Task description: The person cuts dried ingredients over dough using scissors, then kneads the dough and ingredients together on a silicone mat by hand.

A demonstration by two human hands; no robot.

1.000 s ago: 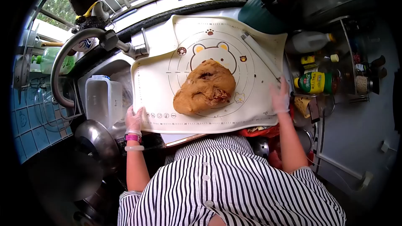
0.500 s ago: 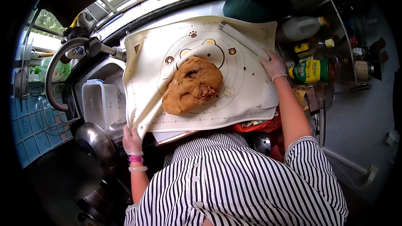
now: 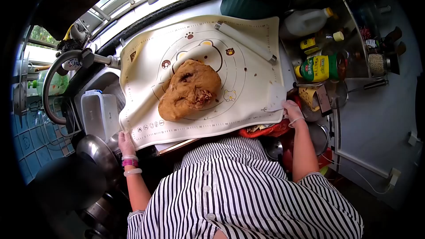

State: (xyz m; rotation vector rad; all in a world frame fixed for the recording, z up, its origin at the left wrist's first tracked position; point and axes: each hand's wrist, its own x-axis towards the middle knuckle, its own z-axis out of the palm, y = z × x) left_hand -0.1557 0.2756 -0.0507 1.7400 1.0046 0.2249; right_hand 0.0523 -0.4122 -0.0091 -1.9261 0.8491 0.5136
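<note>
A cream kneading mat [image 3: 146, 97] printed with bear and paw motifs lies across the counter, with a raised fold behind the dough. On it rests a large brown lump of dough [image 3: 188, 90] with dark bits on top. My left hand [image 3: 126, 145], in a clear glove, pinches the mat's near left corner. My gloved right hand [image 3: 293, 111] closes at the near right corner, beside a pale flat scraper [image 3: 275, 98]; its fingertips are partly hidden. A white rolling pin [image 3: 245, 42] with metal ends lies at the mat's far right.
Left of the mat, a sink holds a clear plastic container [image 3: 98, 110] under a curved faucet [image 3: 55, 75]. Metal pans [image 3: 97, 155] stand below. Several bottles, including a green-and-yellow one [image 3: 321, 68], crowd the right side. A red bag [image 3: 265, 130] sits under the near edge.
My right hand has left the rolling pin and moved to the near right corner. My left hand's corner has spread outward, flattening the fold there. The view has shifted slightly.
</note>
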